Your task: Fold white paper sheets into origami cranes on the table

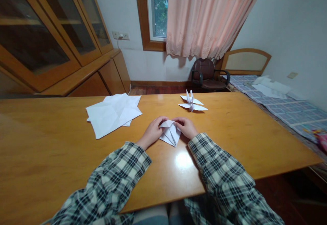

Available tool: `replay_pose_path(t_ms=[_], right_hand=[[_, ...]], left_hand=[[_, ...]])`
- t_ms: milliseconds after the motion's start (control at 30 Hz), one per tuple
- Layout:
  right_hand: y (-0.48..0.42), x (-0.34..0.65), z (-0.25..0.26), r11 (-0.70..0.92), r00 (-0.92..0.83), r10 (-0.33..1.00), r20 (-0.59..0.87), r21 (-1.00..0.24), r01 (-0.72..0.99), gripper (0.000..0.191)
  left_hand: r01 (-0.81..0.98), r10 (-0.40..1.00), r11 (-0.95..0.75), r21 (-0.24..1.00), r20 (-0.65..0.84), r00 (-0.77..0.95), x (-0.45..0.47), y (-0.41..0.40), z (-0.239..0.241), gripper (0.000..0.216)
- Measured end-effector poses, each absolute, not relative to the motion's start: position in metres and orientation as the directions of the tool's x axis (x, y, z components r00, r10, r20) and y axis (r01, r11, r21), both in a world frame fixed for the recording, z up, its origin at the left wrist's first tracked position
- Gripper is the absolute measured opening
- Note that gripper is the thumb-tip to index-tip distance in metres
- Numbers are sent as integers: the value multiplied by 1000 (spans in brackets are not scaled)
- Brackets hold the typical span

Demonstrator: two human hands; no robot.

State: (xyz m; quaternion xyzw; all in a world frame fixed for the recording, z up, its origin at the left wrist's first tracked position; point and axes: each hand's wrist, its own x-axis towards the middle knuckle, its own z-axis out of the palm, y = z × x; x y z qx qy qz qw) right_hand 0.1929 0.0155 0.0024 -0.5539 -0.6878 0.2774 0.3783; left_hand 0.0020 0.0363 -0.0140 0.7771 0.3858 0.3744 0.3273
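A partly folded sheet of white paper lies on the wooden table in front of me, one corner pointing toward me and creases running down to it. My left hand grips its upper left edge, fingers curled around the fold. On the opposite side, my right hand pinches the upper right edge between thumb and fingers. The top flap is folded down between both hands. Beyond the right hand stand two finished paper cranes, wings spread, one behind the other.
Several creased white sheets overlap at the left of the table. A wooden cabinet with glass doors stands beyond the table's left. Behind are a brown armchair and a pink curtain; a bed is at right.
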Motion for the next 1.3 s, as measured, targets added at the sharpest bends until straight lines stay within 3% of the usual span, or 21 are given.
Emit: replay_pose_path(t_ms=[200,500,867,1133,1300], right_hand=[[16,192,2,251,-94,967,239,-809,531,22],[18,194,-2,273,-53,947,318,-702,658,16],[17,193,-1,339,-99,931,351,-732,592,12],[21,200,-3,420,-182,901,393,-688,592,22],[19,202,0,433,-265,899,348,-627,647,22]], left_hand=[[361,842,-504,784,354,408,2,35,-11,36],[396,860,-500,770,387,333,1,33,-4,33],[326,871,-469,821,369,324,2,32,-3,20],[482,843,-535,694,399,361,0,31,0,22],[530,798,-601,599,413,438,0,32,-1,29]])
